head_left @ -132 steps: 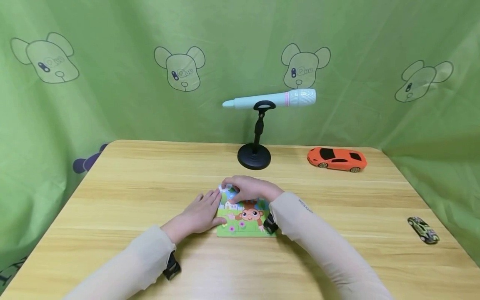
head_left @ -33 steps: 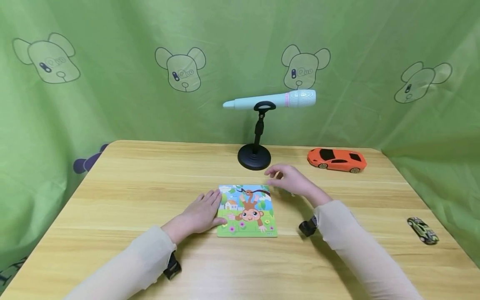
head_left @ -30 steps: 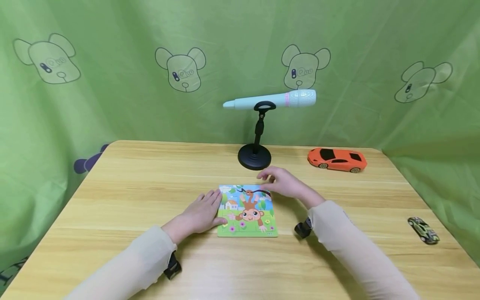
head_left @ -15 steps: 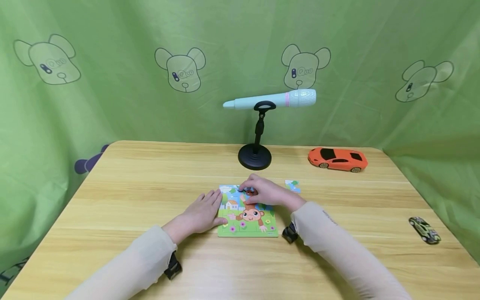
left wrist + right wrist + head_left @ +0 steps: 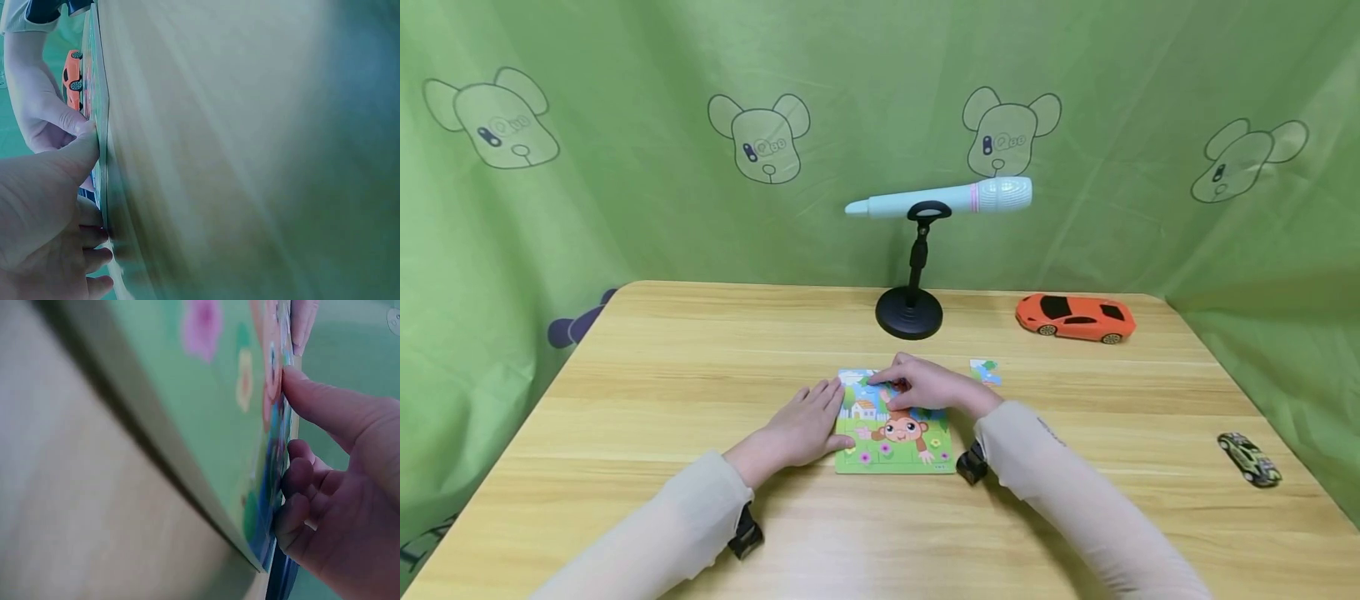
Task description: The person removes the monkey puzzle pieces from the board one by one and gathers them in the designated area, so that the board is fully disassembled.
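Note:
A square jigsaw puzzle with a cartoon monkey (image 5: 917, 458) lies on the table in the head view. My left hand (image 5: 805, 425) is spread flat at its left side, thumb over the lower left edge. My right hand (image 5: 928, 385) reaches across the top half from the right, index finger extended and thumb apart from it. Its other fingers are curled, and the right wrist view has the thumb (image 5: 319, 400) touching the puzzle's surface. Part of the upper picture is hidden beneath this hand. A loose puzzle piece (image 5: 984, 371) in blue, white and green lies beyond my right wrist.
A light blue microphone (image 5: 895, 204) rests on a black stand (image 5: 908, 312) behind the puzzle. An orange toy car (image 5: 1075, 318) stands at the back right, a small patterned toy car (image 5: 1248, 460) near the right edge. A green curtain (image 5: 647, 167) hangs around the table (image 5: 700, 350).
My right hand moved off the puzzle to its right, then back left over its top half. The loose piece now shows on the table where none showed at first. My left hand stayed put.

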Available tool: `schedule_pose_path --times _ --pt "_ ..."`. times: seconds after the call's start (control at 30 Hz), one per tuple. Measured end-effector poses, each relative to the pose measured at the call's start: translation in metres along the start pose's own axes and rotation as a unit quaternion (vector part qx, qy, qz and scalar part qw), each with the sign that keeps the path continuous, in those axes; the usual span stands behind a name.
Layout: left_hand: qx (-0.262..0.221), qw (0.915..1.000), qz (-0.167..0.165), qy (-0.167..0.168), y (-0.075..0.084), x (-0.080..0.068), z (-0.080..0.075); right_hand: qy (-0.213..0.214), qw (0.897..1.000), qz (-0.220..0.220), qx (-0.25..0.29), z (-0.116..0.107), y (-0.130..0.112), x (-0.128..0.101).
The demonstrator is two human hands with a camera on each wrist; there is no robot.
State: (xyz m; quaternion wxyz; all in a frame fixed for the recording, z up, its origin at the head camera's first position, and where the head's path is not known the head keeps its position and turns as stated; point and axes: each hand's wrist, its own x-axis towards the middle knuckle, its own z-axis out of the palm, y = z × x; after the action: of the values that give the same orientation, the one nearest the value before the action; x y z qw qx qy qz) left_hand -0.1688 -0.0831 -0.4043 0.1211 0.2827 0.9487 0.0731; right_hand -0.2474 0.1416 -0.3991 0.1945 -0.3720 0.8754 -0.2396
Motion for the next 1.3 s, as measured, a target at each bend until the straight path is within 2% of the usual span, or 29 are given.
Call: schedule_pose_path --times 0.23,0.73,0.9,1.1,1.3 --pt "-0.006 1.0000 0.000 0.000 0.001 -0.001 -0.001 0.001 0.999 0.024 0.044 -0.001 0.001 0.003" --pt "-0.008 1.0000 0.001 -0.001 0.000 -0.002 -0.002 0.066 0.993 0.034 0.088 0.000 0.003 -0.002" --pt "-0.005 1.0000 0.001 -0.002 0.000 -0.002 -0.001 0.100 0.984 0.057 0.136 -0.001 0.009 -0.006" --pt "-0.007 1.0000 0.000 -0.001 0.000 -0.003 -0.001 0.117 0.974 0.047 0.190 -0.008 0.014 -0.013" --pt "-0.008 1.0000 -0.001 -0.002 0.000 -0.003 -0.001 0.149 0.952 0.082 0.255 -0.024 0.022 -0.034"
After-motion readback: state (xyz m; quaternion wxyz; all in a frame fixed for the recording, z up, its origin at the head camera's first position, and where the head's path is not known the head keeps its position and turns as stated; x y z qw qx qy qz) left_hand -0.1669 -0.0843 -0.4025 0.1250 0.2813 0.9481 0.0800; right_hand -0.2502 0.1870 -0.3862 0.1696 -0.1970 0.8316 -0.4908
